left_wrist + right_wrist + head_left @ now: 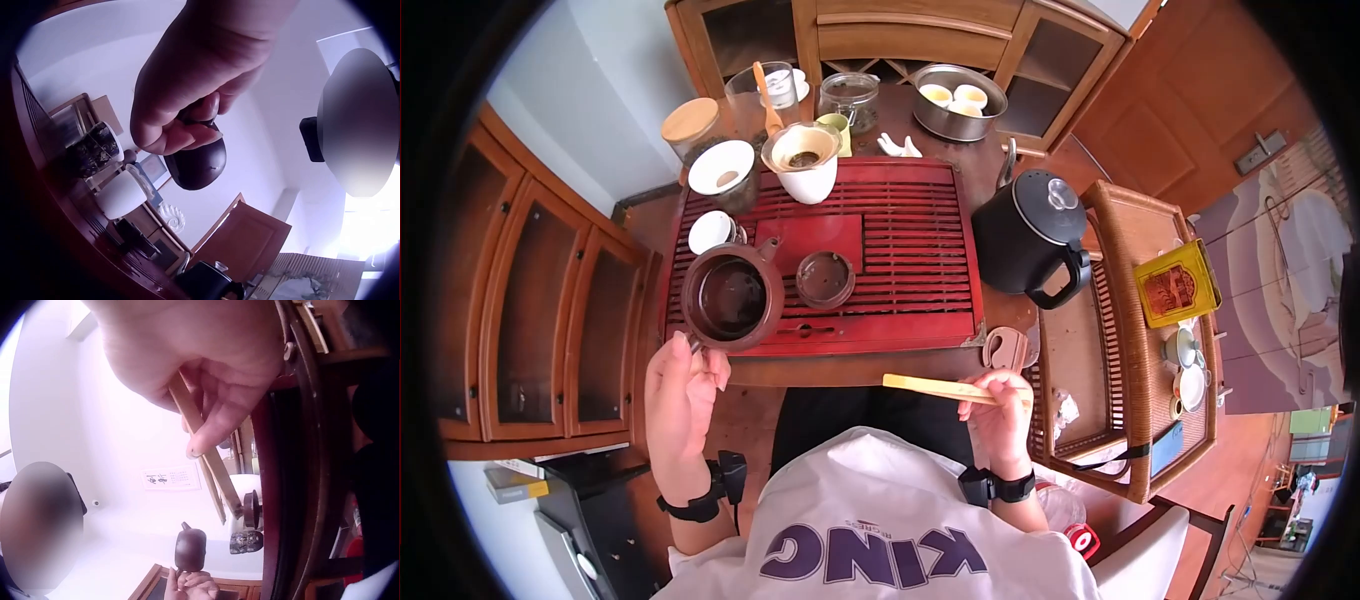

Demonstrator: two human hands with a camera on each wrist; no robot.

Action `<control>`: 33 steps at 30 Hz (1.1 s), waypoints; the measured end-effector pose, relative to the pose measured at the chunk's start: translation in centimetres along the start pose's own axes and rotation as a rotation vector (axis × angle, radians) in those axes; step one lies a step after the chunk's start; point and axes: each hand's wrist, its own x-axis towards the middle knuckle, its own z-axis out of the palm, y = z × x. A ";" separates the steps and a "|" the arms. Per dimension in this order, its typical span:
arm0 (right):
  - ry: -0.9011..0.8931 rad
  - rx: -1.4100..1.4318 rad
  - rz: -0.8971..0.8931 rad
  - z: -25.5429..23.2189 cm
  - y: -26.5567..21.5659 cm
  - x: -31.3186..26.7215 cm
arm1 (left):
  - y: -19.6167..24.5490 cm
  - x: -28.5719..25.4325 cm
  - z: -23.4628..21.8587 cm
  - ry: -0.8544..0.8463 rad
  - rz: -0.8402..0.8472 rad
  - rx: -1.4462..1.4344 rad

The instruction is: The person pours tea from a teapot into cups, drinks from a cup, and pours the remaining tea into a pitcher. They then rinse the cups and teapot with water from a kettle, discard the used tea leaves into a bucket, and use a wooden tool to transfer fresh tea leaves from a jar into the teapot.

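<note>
My left hand (685, 400) grips the handle of a brown clay teapot (774, 295), its fingers curled round it in the left wrist view. The teapot is lidless, with dark wet leaves or liquid inside, and is raised over the front left of the red slatted tea tray (920, 325). My right hand (1003, 420) pinches a pair of light wooden tongs (930, 386) in front of the tray. In the right wrist view the tongs' (215, 472) two tips are apart, with nothing between them. A round brown lid (825, 280) lies on the tray beside the teapot.
A white cup with a strainer (800, 165), a white-topped vessel (722, 168) and small white cups (712, 232) stand on the tray. Right of it are a black kettle (1030, 230) and a brown holder (1005, 348). Behind stand jars (850, 100) and a steel bowl (962, 120) of cups.
</note>
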 end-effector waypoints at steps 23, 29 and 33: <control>-0.147 -0.288 0.033 4.4 5.0 2.3 | -2.5 0.6 0.9 0.030 -0.147 0.033; 0.023 -0.812 -0.236 3.9 5.1 2.5 | -3.1 0.6 0.2 -0.005 -0.161 0.052; -0.035 -0.953 -0.391 3.5 4.5 2.6 | -3.2 0.5 0.3 0.003 -0.164 0.067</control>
